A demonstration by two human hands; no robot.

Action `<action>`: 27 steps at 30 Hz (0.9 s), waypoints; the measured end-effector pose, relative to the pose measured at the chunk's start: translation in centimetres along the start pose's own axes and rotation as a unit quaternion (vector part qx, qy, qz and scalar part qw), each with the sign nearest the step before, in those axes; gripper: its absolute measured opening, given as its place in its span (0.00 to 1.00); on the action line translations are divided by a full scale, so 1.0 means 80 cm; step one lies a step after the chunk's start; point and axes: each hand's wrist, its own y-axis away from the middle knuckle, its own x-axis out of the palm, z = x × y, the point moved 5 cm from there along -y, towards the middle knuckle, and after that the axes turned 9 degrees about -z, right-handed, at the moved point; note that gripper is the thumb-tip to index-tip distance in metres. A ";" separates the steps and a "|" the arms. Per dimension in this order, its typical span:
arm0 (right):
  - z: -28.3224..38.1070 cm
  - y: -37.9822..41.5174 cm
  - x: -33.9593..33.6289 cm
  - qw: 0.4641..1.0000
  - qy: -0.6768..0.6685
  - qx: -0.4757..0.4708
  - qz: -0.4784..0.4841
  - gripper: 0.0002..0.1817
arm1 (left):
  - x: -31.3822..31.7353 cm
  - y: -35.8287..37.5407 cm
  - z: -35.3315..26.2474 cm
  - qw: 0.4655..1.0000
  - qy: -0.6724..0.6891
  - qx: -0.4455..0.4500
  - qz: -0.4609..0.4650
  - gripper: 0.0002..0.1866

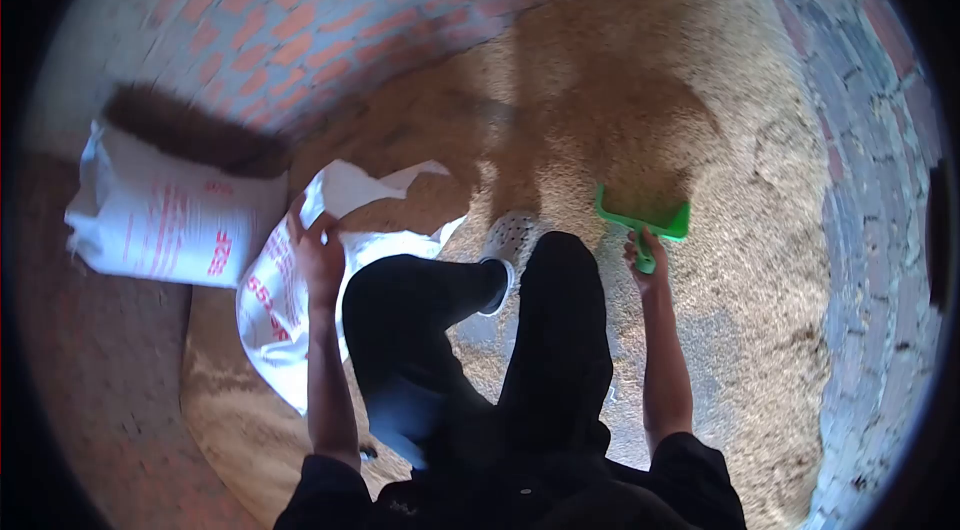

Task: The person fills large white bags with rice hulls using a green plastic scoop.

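My right hand point(650, 265) is closed around the handle of a green scoop point(680, 223). The scoop's pan lies against the loose tan grain or husks point(640, 130), and brown material covers its inside. On the other side, my left hand point(318, 255) grips the edge of an open white sack point(265, 295) with red print. The sack's mouth gapes beside my bent knee, and similar brown material shows inside it. My fingertips are partly hidden behind the sack's edge.
A full white sack point(170, 210) with red print rests at the left. A red brick wall point(290, 30) curves behind the heap, and another brick wall point(875, 230) bounds the right side. My foot in a perforated light shoe point(512, 235) stands between sack and scoop.
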 end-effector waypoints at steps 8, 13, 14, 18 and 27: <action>0.030 0.047 0.076 0.987 0.159 0.005 -0.009 0.10 | 0.007 -0.009 -0.022 0.993 -0.072 0.083 0.051 0.07; 0.019 0.048 0.136 0.973 0.219 0.062 0.030 0.11 | 0.053 -0.030 -0.035 0.951 -0.170 0.149 0.210 0.15; 0.012 0.044 0.146 0.963 0.259 0.076 0.028 0.12 | 0.063 -0.037 -0.044 0.933 -0.209 0.171 0.239 0.15; -0.025 0.035 0.192 0.942 0.311 0.117 0.049 0.15 | 0.128 -0.053 -0.039 0.829 -0.309 0.370 0.285 0.12; -0.120 0.015 0.247 0.909 0.319 0.230 0.138 0.15 | 0.243 -0.130 0.055 0.684 -0.495 0.252 0.473 0.15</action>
